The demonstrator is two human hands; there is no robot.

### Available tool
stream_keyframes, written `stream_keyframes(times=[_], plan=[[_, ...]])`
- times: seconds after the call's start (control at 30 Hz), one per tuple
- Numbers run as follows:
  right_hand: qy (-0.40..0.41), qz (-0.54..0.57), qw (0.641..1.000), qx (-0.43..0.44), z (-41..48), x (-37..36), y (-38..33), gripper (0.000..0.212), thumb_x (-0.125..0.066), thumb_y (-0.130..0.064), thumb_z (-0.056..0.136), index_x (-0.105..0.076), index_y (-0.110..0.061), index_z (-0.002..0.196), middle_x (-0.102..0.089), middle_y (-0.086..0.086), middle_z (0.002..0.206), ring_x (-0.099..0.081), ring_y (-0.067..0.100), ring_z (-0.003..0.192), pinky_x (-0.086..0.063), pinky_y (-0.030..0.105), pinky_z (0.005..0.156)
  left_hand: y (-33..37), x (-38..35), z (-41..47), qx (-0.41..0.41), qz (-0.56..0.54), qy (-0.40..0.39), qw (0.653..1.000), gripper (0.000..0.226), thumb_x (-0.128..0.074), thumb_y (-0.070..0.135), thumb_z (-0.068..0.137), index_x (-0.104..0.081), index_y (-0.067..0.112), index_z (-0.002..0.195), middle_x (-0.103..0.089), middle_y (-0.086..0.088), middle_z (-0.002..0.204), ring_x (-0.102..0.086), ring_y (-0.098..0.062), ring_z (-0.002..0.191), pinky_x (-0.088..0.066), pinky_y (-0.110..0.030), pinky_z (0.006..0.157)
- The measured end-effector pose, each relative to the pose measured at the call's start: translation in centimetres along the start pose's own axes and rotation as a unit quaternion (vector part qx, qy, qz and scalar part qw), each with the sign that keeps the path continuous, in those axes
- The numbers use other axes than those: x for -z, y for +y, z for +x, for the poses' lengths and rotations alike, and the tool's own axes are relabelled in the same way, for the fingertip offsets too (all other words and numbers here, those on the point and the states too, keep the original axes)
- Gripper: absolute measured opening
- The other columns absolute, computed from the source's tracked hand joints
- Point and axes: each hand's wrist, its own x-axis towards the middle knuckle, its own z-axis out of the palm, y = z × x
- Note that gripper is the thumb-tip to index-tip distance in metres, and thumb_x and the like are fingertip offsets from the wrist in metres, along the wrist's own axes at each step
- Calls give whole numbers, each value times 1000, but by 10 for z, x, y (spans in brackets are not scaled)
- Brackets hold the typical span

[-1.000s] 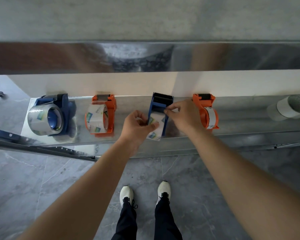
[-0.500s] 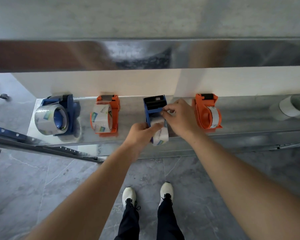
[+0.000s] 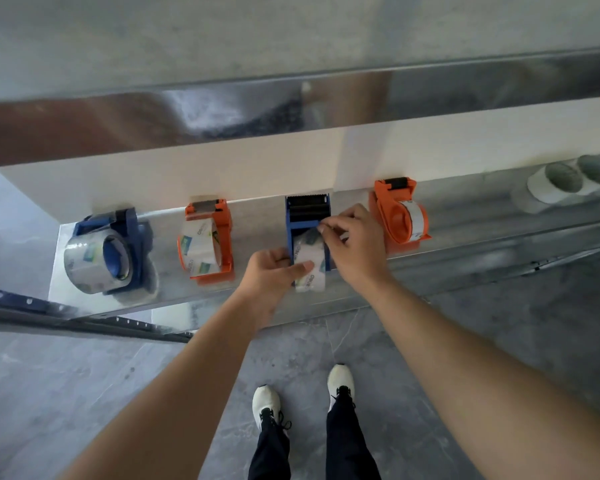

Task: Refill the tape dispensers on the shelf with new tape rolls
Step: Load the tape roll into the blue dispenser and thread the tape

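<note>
white shoes [image 3: 267, 401] at 6 o'clock. left hand [image 3: 269, 271] clamped on tape roll [image 3: 309, 268], thumb across its face. right hand [image 3: 352, 247] pinches tape end at roll's 12 o'clock. roll sits in blue dispenser [image 3: 307, 211] mid shelf [image 3: 482, 237]. orange dispenser [image 3: 392, 209] at its 3 o'clock.

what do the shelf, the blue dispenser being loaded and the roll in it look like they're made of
Shelf: likely sheet metal, polished; it shows mirror-like reflections and glare.
Blue dispenser: probably moulded plastic, matte, even colour; its toothed cutter looks black, material unclear.
Roll: clear glossy plastic film, it seems; printed labels show through its layers.
</note>
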Motion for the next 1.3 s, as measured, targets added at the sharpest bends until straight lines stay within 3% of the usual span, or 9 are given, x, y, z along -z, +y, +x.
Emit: stream_keyframes(times=[0.1, 0.27, 0.53, 0.67, 0.87, 1.13, 1.23, 1.3], plan=[[26, 13, 999, -23, -2, 5, -3, 11, -74, -19, 94, -80, -15, 103, -58, -3, 92, -58, 1, 77, -44, 8, 70, -6, 2, -2, -14, 20, -11, 1000, 26, -75, -12, 89, -74, -1, 113, -81, -11, 104, -80, -12, 84, -62, -20, 72], [0, -12, 1000, -11, 9, 10, -9, 6, -76, -24, 92, -80, -20, 96, -55, -10, 90, -59, 3, 75, -45, 12, 70, -13, -1, -3, -38, 38, 0, 999, 29, -78, -10, 87, -75, 7, 111, -82, -9, 109, -80, -19, 98, -63, -28, 87], [17, 64, 996, -64, 16, 3, -12, 8, -70, -24, 95, -74, -18, 91, -64, 4, 96, -58, 3, 78, -41, 6, 69, -17, -8, -7, -47, 37, 23, 998, 36, -81, -12, 82, -73, 15, 105, -82, 3, 101, -79, -12, 95, -62, -23, 83], [8, 58, 997, -45, 19, 9, -18, 7, -70, -20, 95, -72, -15, 91, -57, 0, 95, -55, -8, 78, -39, 3, 72, -21, -10, -7, -51, 36, 36, 997, 44, -80, -18, 79, -71, 18, 103, -80, -1, 107, -77, -18, 103, -62, -28, 88], [-68, 46, 997, -16, 28, 13, -19, 6, -67, -25, 97, -68, -19, 96, -59, -3, 99, -60, 6, 81, -44, 12, 72, -15, -15, -4, -53, 33, 45, 997, 44, -80, -16, 79, -71, 18, 105, -80, -3, 109, -77, -19, 105, -61, -34, 94], [-94, 5, 995, 10, 43, 14, -17, 11, -76, -31, 92, -69, -23, 92, -63, -4, 96, -58, 5, 85, -42, 11, 72, -19, -15, -1, -49, 26, 38, 998, 36, -80, -4, 85, -70, 14, 114, -81, 0, 107, -77, -15, 101, -60, -24, 83], [-89, 1, 996, 23, 42, 11, -17, 10, -74, -34, 93, -70, -25, 93, -60, -1, 101, -58, 7, 91, -40, 7, 76, -14, -17, -2, -48, 13, 49, 998, 20, -83, 25, 92, -72, 10, 100, -77, 8, 82, -71, -6, 73, -53, -15, 65], [-69, -10, 997, 21, 41, 7, -18, 11, -75, -39, 91, -71, -29, 93, -57, -1, 107, -58, 14, 100, -45, 20, 87, -14, -17, -1, -56, 19, 74, 995, 35, -80, 39, 94, -69, 7, 87, -64, 4, 69, -56, -10, 63, -45, -22, 60]])
